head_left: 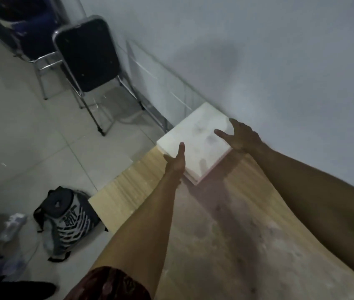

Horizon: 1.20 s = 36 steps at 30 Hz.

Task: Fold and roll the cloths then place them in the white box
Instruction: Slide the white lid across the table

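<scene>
White box [195, 139] sits closed, lid on, at the far corner of the wooden table [225, 224], centre-right of the frame, close to the pale wall [258, 50]; its near corner points down-frame. Both arms reach out from the bottom edge toward it. Left hand [176, 159]: fingers straight and together, palm edge laid against the box's left side at lid level, thumb spread out to the left; nothing is pinched. Right hand [239, 135]: fingers extended and splayed, thumb pointing left across the lid, palm at the box's right edge near the wall; whether it presses on the lid or hovers just above it cannot be told, the frame being dim and blurred. No cloth can be made out on the table. A dark patterned sleeve [111, 284] shows at the bottom centre. On the tiled floor [20, 126], left half of the frame: a black chair [87, 55] with chrome legs, upper left, a second chair behind it, and a black-and-white striped backpack [68, 219] lying lower left, just beside the table's edge.
</scene>
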{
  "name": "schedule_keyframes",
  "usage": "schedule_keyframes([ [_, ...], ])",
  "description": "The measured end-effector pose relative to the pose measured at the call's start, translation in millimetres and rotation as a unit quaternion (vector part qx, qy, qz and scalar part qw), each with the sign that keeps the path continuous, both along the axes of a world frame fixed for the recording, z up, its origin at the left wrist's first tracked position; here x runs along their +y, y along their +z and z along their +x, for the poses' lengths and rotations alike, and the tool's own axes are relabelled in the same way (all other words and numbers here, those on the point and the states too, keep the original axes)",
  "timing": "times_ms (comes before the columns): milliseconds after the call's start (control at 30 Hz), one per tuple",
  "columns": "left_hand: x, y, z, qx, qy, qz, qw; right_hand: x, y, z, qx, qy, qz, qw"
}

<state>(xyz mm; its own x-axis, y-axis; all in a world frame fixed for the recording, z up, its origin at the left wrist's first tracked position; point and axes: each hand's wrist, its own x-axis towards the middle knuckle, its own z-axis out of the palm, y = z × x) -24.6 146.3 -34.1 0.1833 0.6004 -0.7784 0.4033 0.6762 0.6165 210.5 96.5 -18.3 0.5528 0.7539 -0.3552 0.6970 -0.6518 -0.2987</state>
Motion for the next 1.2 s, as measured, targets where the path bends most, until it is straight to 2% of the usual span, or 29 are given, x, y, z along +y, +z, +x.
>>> schedule_keyframes([
  [200, 16, -23, 14, -0.028, 0.054, -0.036, 0.997, 38, -29, 18, 0.055, -0.052, 0.007, 0.997],
  [367, 18, -36, 15, -0.003, 0.095, 0.006, 0.995, 25, -36, 22, 0.053, -0.092, 0.020, 0.994],
  [567, 19, -33, 13, 0.055, 0.042, 0.044, 0.997, -45, -26, 4, 0.103, -0.111, 0.045, 0.987],
  [767, 29, -19, 24, 0.110, -0.091, 0.098, 0.985, -125, -17, -49, 0.177, -0.181, 0.082, 0.964],
  [867, 36, -12, 41, 0.140, -0.191, 0.131, 0.963, -163, -13, -94, 0.229, -0.220, 0.093, 0.944],
  [1000, 32, -6, 73, 0.187, -0.314, 0.196, 0.910, -192, -18, -158, 0.279, -0.247, 0.089, 0.924],
  [1100, 21, -3, 95, 0.217, -0.386, 0.239, 0.864, -190, -19, -196, 0.288, -0.231, 0.097, 0.924],
  [1200, 9, -2, 112, 0.214, -0.445, 0.287, 0.821, -185, -16, -218, 0.343, -0.195, 0.125, 0.910],
])
